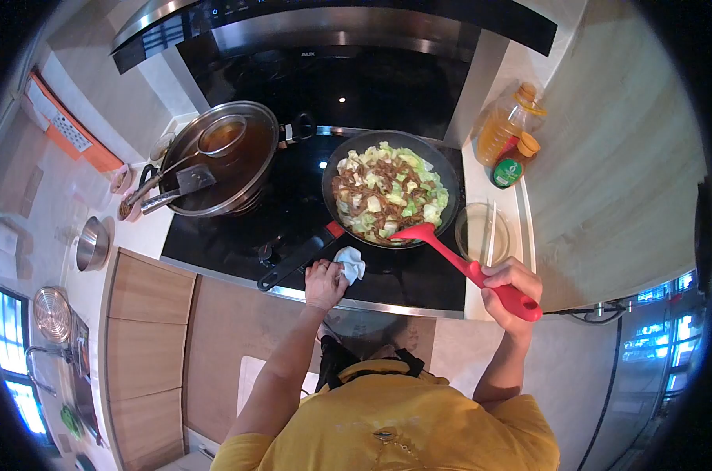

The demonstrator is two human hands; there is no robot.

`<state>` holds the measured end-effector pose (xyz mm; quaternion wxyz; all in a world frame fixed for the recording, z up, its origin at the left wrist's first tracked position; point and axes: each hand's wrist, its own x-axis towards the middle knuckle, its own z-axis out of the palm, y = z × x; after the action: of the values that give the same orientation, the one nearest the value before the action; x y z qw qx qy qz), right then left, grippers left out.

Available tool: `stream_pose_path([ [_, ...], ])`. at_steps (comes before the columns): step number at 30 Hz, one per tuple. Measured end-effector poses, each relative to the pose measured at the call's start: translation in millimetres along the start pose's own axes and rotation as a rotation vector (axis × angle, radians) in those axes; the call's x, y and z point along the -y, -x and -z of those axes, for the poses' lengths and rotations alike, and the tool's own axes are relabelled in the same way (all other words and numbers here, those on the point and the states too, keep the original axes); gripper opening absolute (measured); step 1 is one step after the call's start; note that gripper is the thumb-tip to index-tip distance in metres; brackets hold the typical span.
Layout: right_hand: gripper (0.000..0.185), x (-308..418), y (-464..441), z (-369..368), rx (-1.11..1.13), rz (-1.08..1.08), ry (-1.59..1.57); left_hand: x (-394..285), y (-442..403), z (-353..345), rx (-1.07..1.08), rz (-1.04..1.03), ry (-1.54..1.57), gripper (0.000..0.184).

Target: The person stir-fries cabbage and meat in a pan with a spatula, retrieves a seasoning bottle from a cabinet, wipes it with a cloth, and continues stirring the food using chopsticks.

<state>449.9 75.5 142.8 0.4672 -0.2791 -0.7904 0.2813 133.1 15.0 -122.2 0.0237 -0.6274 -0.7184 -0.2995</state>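
In my right hand (pixel 513 298) is the handle of a red spatula (pixel 448 253), and its head rests at the near right rim of a dark frying pan (pixel 332 184). Chopped cabbage (pixel 430 212) and brown strips of meat (pixel 387 177) fill that pan. My left hand (pixel 326 284) is at the cooktop's front edge with its fingers closed on a crumpled white cloth (pixel 350 264). Just beyond this hand the pan's black handle (pixel 297 259) points toward me.
A large pan of brown liquid (pixel 242 177) stands on the left, with a strainer (pixel 222 137) and a metal turner (pixel 191 179). Oil bottle (pixel 501 129), green-labelled bottle (pixel 509 169) and glass bowl (pixel 469 231) with white chopsticks (pixel 491 233) line the right counter. The range hood (pixel 332 35) overhangs behind.
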Motion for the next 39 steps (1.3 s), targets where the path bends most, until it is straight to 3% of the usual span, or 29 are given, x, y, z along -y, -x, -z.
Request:
stream_pose_path([
  [39, 0.015, 0.7, 3.3, 0.6, 0.019, -0.001, -0.007, 0.1, 1.2, 0.0, 0.040, 0.021, -0.007, 0.023],
])
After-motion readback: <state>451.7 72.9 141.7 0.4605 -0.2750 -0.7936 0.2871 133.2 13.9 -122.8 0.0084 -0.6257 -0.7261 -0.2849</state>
